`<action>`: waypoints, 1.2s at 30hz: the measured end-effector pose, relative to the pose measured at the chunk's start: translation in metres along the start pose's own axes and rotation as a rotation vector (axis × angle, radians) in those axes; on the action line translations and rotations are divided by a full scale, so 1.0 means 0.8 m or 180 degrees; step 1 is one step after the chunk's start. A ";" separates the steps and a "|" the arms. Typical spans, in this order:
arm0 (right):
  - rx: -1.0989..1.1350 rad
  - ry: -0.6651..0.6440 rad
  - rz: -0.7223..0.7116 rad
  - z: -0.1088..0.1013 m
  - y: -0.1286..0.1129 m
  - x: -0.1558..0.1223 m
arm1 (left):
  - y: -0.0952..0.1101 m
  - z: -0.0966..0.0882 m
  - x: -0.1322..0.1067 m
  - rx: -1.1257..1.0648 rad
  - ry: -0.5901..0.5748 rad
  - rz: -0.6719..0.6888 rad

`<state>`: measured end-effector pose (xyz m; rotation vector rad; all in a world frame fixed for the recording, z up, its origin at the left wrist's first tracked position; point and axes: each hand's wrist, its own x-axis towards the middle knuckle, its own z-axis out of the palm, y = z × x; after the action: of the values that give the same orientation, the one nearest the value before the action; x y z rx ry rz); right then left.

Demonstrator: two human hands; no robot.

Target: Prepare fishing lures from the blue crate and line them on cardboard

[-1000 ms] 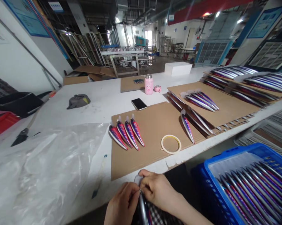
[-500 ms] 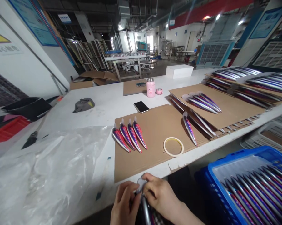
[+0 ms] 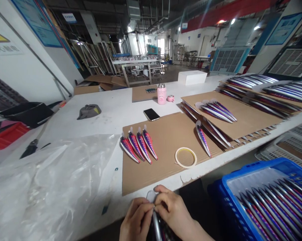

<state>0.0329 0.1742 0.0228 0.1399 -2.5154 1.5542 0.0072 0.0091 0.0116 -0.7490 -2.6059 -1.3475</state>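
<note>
At the table's front edge, both hands pinch the head end of a silver fishing lure point(image 3: 157, 226) with a clear rounded lip. My left hand point(image 3: 137, 217) is closed on it from the left, fingertips at the base of the lip. From the right, my right hand point(image 3: 173, 207) grips the same spot with thumb and forefinger. The lure's lower body runs down out of view. Ahead lies a cardboard sheet point(image 3: 163, 140) bearing several red and purple striped lures point(image 3: 142, 146), a roll of masking tape point(image 3: 176, 157) and a single lure point(image 3: 203, 139) at the right.
A blue crate point(image 3: 224, 187) of lures stands low at the right. Cardboard layers point(image 3: 253, 113) with lures are stacked on the right. A phone point(image 3: 151, 114), pink bottle point(image 3: 161, 95), grey cloth-like item point(image 3: 89, 111) and plastic sheeting point(image 3: 65, 174) lie on the white table point(image 3: 115, 107).
My left fingertips have moved slightly right and closer to the right hand at the lip's base. The lure stays held in both hands; the items on the table have not moved.
</note>
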 end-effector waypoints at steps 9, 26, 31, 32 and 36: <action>-0.0153 -0.0233 -0.0053 -0.006 -0.006 0.004 | 0.002 0.001 0.000 0.0046 0.0045 -0.0060; -0.0027 -0.0108 0.0229 -0.003 -0.011 0.006 | 0.002 -0.002 0.001 -0.0005 -0.0009 -0.0175; -0.0292 0.0022 0.0221 0.004 -0.011 0.004 | 0.002 0.000 0.003 -0.0023 0.0051 -0.0127; -0.0341 0.0061 0.0219 0.005 -0.012 0.005 | 0.002 0.000 0.003 -0.0033 0.0067 -0.0119; -0.0472 0.0279 0.0242 0.010 -0.013 0.000 | -0.002 -0.003 0.002 -0.0034 -0.0003 -0.0107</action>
<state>0.0340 0.1625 0.0286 -0.0437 -2.5822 1.3612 0.0043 0.0069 0.0123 -0.7107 -2.6256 -1.3715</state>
